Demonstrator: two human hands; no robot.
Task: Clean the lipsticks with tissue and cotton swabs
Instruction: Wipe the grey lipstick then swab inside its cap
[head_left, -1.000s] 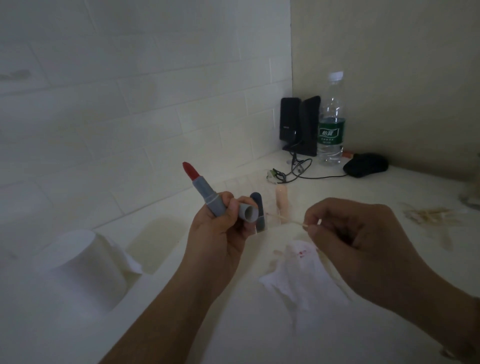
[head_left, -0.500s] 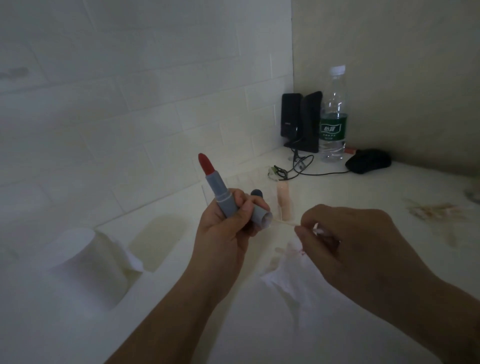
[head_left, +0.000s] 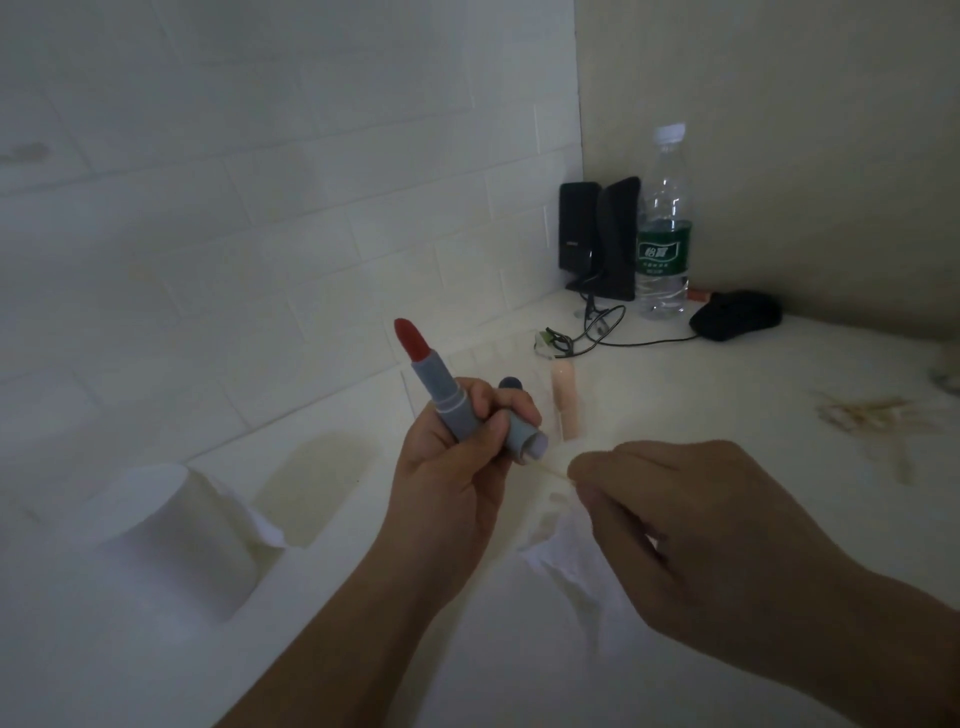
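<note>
A: Where's the lipstick (head_left: 447, 389)?
B: Off the table, in the left hand (head_left: 457, 467). Fingers and thumb are wrapped round the grey tube, red tip tilted up toward the wall, open base aimed at the right hand (head_left: 670, 525).

A: And the right one?
B: It pinches a swab (head_left: 555, 472) between thumb and fingertips. Only a thin pale stick shows, its end just beside the tube's base. Whether it touches, I cannot tell.

A: So the step is swabbing the tube's end?
B: That's my reading. To do it well, I'd keep the left grip firm and steady, and let the right hand do the fine work: small turns of the swab round the rim, light pressure so the stick doesn't bend.

A: Anything to watch?
B: The red tip is exposed and near the thumb side of the grip, so avoid sliding the fingers up. A used tissue (head_left: 576, 566) lies on the table under the right hand, handy for wiping the swab. Spare swabs (head_left: 872, 415) lie toward the right edge, a tissue roll (head_left: 171, 535) near the left edge, and two more lipsticks (head_left: 565, 400) stand behind the hands.
</note>
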